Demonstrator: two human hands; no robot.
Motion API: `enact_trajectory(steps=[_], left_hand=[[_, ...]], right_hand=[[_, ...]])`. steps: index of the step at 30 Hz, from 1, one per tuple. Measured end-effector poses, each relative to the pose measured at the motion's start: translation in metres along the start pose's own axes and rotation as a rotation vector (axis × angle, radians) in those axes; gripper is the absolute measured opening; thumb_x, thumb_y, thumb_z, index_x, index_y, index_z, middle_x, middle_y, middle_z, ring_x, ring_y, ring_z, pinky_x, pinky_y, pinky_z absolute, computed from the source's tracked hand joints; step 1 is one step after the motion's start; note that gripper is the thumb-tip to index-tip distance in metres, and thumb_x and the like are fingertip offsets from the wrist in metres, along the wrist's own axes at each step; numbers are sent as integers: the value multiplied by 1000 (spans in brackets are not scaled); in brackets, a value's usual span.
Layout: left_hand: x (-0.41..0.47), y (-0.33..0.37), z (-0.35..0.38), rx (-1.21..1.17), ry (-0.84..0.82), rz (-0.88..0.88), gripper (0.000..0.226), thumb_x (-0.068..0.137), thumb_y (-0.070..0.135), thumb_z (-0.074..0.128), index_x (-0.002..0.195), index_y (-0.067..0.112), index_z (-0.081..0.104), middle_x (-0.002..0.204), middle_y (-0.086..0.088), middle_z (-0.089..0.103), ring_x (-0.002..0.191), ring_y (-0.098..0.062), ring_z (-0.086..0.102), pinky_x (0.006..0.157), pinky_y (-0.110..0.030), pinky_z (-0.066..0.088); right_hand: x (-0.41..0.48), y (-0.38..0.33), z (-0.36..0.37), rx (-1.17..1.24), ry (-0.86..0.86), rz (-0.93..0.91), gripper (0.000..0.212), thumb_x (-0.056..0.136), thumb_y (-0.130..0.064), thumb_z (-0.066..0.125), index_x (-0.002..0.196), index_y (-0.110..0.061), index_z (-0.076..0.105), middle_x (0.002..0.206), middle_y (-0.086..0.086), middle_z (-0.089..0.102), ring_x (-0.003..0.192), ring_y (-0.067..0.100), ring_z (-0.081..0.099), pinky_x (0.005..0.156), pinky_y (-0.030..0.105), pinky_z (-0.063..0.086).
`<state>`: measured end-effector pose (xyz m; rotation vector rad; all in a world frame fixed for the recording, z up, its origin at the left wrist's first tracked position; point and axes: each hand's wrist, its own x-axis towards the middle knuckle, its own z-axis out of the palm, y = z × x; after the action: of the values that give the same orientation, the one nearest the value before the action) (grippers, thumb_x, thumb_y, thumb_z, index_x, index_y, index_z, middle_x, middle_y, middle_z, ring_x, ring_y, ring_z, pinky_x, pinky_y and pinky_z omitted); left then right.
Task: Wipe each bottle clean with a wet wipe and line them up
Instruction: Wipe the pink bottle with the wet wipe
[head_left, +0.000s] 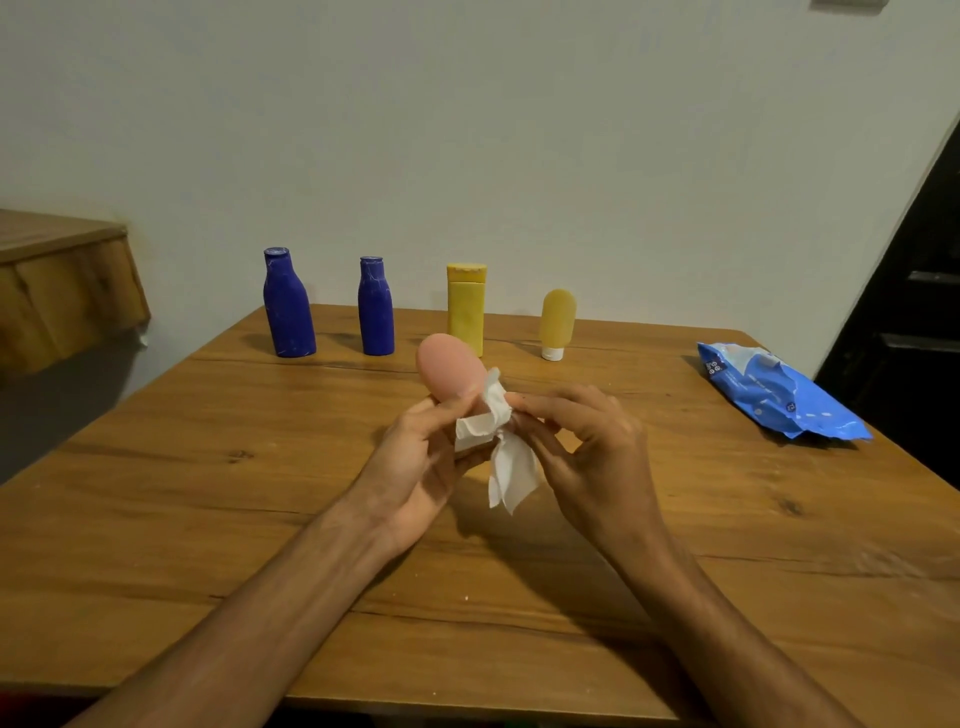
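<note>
Above the middle of the wooden table (208, 519), my left hand (415, 462) grips a pink bottle (449, 366) by its lower end, rounded end pointing away. A white wet wipe (506, 457) is wrapped round the bottle's near end and hangs down. My right hand (587, 452) pinches the wipe against the bottle. Along the far edge stand two blue bottles (288, 306) (375, 309), a yellow flip-top bottle (466, 306) and a small yellow tube (557, 322) on its white cap.
A blue wet-wipe pack (779, 395) lies near the table's right edge. A wooden shelf (62, 280) juts from the wall at the left. A dark door (914, 291) is at the right.
</note>
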<state>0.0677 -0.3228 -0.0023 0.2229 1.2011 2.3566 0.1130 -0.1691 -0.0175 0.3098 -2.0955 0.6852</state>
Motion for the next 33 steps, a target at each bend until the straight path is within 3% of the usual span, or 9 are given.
enact_trajectory(steps=[5,9,14,18,22,26,30,33], left_hand=[[4,-1,-2,-9,22,-14,44,79,17,62,119,1,60,111,-17,70,110,-30,61,105,-44,44],[6,-2,-3,37,55,-8,47,72,20,64,116,5,61,105,-12,72,104,-25,64,97,-40,48],[7,-2,-4,21,39,-71,44,73,24,67,112,5,62,93,-12,70,89,-24,64,87,-39,49],[12,-2,0,167,13,-11,41,75,21,65,112,5,62,93,-8,75,96,-23,65,91,-40,51],[26,-1,10,522,-31,38,32,89,18,62,120,15,57,108,-2,72,102,-20,66,98,-40,48],[49,-11,33,780,-117,72,19,95,17,61,108,29,59,112,-1,67,110,-26,60,101,-45,48],[73,-30,54,856,-188,64,21,92,15,65,112,21,62,107,-6,70,103,-27,66,93,-50,54],[90,-46,66,884,-269,24,22,90,18,70,111,18,65,104,-8,71,95,-26,68,85,-49,57]], right_hand=[[0,2,-1,-83,14,35,22,82,-25,68,101,-16,75,96,-2,71,84,10,59,67,43,53],[-1,2,-3,-116,60,-74,27,85,-31,62,100,-12,74,95,2,70,85,10,56,66,33,49],[-2,0,-1,-227,-37,-237,29,86,-35,56,93,-12,73,90,2,71,83,11,53,65,29,41],[-1,6,-13,-205,82,-108,22,86,-28,60,93,-11,72,90,1,70,78,12,57,64,36,48],[5,14,-32,-124,126,40,11,84,-18,70,94,-14,73,91,-3,68,75,14,57,62,44,50],[7,16,-45,-195,26,208,15,84,-25,70,97,-20,73,94,-6,69,76,7,59,63,37,55],[13,28,-60,-305,-117,387,14,86,-19,70,100,-20,73,92,-7,70,72,0,56,60,19,48],[15,43,-73,-402,-233,496,16,87,-17,70,102,-19,73,98,-5,70,77,3,56,62,18,47]])
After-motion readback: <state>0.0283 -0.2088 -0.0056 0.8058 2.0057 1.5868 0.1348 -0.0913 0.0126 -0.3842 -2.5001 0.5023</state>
